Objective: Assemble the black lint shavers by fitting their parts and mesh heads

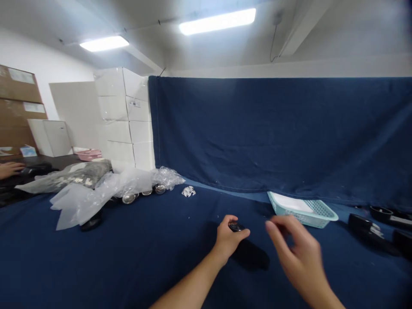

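basket: pale turquoise, perforated pattern. cloth behind basket: plain navy. surface under basket: navy. held piece left of basket: black. scrap farther left of basket: white, dark patches. boxes far left of basket: white.

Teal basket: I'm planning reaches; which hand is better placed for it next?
Probably the right hand: it's nearer the basket; the left hand holds a dark object. Blur hides whether the right's empty.

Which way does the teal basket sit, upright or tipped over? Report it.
Upright: the teal basket has its open top facing up, with something white lying inside.
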Available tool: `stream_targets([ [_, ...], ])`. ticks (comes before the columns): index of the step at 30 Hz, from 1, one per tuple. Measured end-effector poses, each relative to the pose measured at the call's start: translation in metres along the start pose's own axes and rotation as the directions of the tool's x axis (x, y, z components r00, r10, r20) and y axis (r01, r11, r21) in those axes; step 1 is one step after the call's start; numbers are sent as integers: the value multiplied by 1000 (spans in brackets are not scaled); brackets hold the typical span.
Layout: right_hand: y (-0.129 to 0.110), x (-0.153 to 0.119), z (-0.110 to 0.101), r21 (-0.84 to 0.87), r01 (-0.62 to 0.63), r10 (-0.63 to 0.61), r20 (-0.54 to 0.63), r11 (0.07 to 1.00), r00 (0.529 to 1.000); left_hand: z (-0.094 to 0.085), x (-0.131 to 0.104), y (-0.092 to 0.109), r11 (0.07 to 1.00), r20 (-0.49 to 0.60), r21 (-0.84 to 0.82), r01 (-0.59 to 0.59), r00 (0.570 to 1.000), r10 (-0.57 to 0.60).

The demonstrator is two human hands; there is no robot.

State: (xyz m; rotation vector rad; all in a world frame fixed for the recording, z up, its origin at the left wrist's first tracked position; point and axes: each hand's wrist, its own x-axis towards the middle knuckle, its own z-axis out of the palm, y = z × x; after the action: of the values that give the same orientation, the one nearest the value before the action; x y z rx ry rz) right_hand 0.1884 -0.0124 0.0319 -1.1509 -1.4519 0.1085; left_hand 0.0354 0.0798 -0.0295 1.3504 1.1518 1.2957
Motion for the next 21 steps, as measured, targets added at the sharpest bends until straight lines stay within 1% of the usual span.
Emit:
stream_targets([
  [1, 12, 3, 11, 27, -90, 89, 43, 996, 995, 0, 1, 0, 1000, -18, -22, 11, 1000, -11],
  [2, 24, 5, 23, 73, -213, 207, 82, 974, 975, -1, 2, 0, 999, -35, -43, 20, 999, -21],
  [3, 34, 5, 33, 138, -350, 335, 120, 927, 935, -2, 3, 0, 998, -49, -63, 27, 998, -30],
  [4, 43, 3, 41, 224, -488, 465, 151, 844, 873, -3, 4, 1, 996, -60, -81, 30, 998, -34],
  [5, 49, -1, 48, 324, -586, 548, 209, 742, 810, -4, 4, 2, 995, -65, -97, 28, 997, -35],
  [6, 52, -5, 51, 424, -672, 607, 298, 608, 737, -5, 5, 4, 993, -61, -112, 23, 998, -30],
  [7, 52, -9, 53, 511, -742, 634, 412, 435, 655, -7, 5, 7, 992, -52, -126, 14, 998, -21],
  [8, 50, -12, 53, 560, -792, 621, 537, 245, 571, -8, 5, 10, 990, -37, -140, 3, 999, -8],
  [9, 47, -15, 52, 565, -823, 578, 653, 59, 490, -9, 4, 14, 988, -14, -151, -15, 1000, 13],
  [10, 44, -18, 50, 538, -837, 512, 748, -95, 422, -10, 3, 18, 987, 17, -159, -38, 999, 42],
  [11, 41, -20, 48, 495, -844, 445, 816, -207, 369, -11, 1, 23, 984, 59, -166, -69, 995, 79],
  [12, 38, -21, 47, 450, -849, 392, 860, -277, 328, -13, 0, 26, 980, 110, -169, -107, 986, 127],
  [13, 37, -23, 46, 415, -855, 357, 885, -312, 299, -14, -2, 30, 975, 163, -168, -144, 972, 171],
  [14, 36, -25, 47, 397, -859, 348, 894, -324, 283, -15, -3, 32, 970, 212, -157, -184, 953, 215],
  [16, 35, -27, 50, 410, -859, 393, 877, -307, 278, -15, -6, 35, 963, 278, -104, -249, 922, 269],
  [18, 36, -26, 54, 469, -835, 480, 825, -288, 298, -14, -8, 34, 961, 298, -27, -274, 916, 270],
  [21, 38, -21, 56, 586, -768, 566, 736, -259, 371, -9, -11, 32, 968, 308, 28, -249, 923, 229],
])
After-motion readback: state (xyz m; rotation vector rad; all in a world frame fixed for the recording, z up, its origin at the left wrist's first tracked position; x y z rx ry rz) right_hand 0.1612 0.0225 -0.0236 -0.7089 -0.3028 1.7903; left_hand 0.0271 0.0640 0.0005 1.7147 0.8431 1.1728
